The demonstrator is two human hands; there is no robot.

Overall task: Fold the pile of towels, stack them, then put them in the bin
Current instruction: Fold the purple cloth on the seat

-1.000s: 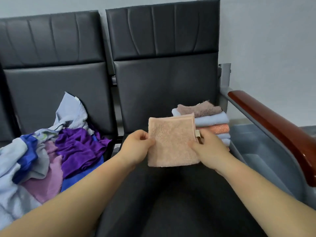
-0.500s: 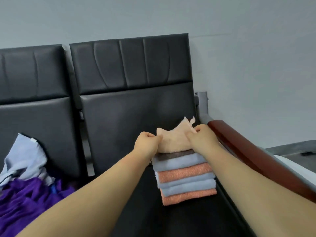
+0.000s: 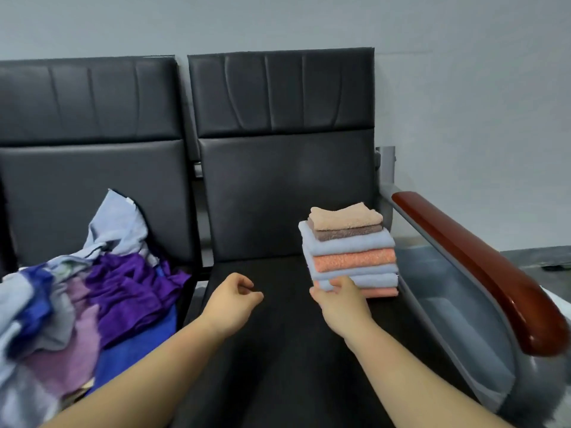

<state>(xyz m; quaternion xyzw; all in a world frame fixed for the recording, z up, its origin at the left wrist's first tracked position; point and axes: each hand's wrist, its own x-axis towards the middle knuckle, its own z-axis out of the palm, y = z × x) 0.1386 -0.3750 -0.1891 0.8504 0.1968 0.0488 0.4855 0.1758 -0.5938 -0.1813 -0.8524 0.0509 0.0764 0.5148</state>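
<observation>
Black bench seat (image 3: 278,350) under our forearms. Our left hand (image 3: 231,299) loosely curled, empty; unfolded towel pile (image 3: 92,288) at its 9 o'clock. Our right hand (image 3: 340,301) against lower layers of folded towel stack (image 3: 352,251), stack at its 12 o'clock. Pinching or merely touching, we cannot tell. Risk as we judge it: shove or tug down low skews the layers, and small peach top towel (image 3: 344,216) slides off.

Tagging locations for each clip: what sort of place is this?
Probably a waiting room or lobby rather than a home: linked black padded seats, a wooden armrest, and a bare grey wall.
</observation>
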